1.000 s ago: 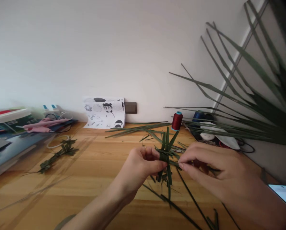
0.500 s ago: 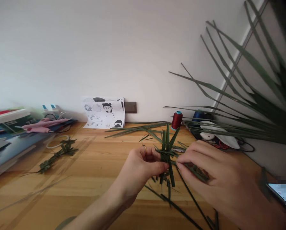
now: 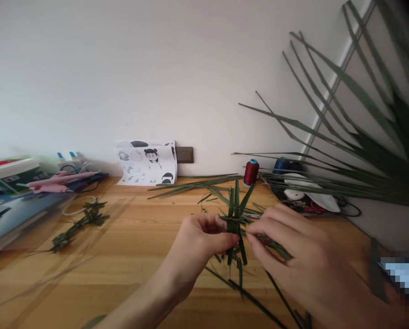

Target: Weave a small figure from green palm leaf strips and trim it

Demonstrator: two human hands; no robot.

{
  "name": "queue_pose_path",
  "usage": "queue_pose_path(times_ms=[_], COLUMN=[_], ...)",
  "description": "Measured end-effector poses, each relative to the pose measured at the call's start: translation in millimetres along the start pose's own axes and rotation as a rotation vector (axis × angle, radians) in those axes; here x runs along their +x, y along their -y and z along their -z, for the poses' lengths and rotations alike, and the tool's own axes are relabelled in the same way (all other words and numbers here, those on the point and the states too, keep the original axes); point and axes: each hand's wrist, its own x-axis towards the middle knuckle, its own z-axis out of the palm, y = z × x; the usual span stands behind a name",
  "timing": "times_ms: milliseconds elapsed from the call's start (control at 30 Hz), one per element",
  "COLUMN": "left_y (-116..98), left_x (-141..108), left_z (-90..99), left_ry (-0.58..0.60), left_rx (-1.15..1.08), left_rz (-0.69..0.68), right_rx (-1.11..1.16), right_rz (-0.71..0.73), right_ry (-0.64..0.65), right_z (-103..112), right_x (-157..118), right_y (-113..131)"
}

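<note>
My left hand (image 3: 204, 235) pinches a small woven bundle of green palm leaf strips (image 3: 234, 226) between thumb and fingers. Several strip ends fan upward from the bundle, and others hang below it. Close by on its right, my right hand (image 3: 286, 242) is closed, thumb and forefinger pressed together at the bundle's side on what looks like a thin leaf strip (image 3: 278, 250), partly hidden by the fingers. Loose leaf strips (image 3: 255, 299) lie on the table beneath both hands.
A finished-looking woven leaf piece (image 3: 79, 226) lies at left near a pink glue gun (image 3: 62, 180). A dark red thread spool (image 3: 251, 172) stands at the back by printed drawings (image 3: 148, 164). Large palm fronds (image 3: 372, 137) reach in from the right, above a phone (image 3: 403, 276).
The whole view has shifted slightly. Both hands keep their hold, and my right fingertips stay close to the bundle, with little visible change in the weave.
</note>
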Motion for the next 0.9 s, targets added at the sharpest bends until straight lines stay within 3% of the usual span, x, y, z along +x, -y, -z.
queue_pose_path(times_ms=[667, 900], left_y=[1.1, 0.6], left_x=[-0.3, -1.7], left_z=[0.9, 1.3], left_ry=[0.043, 0.036], left_rx=[0.003, -0.151], left_rz=[0.009, 0.023], right_rx=[-0.041, 0.111], right_rz=[-0.02, -0.122], right_ry=[0.01, 0.069], right_z=[-1.6, 4.1], right_x=[-0.2, 4.4], right_y=[5.1, 1.9])
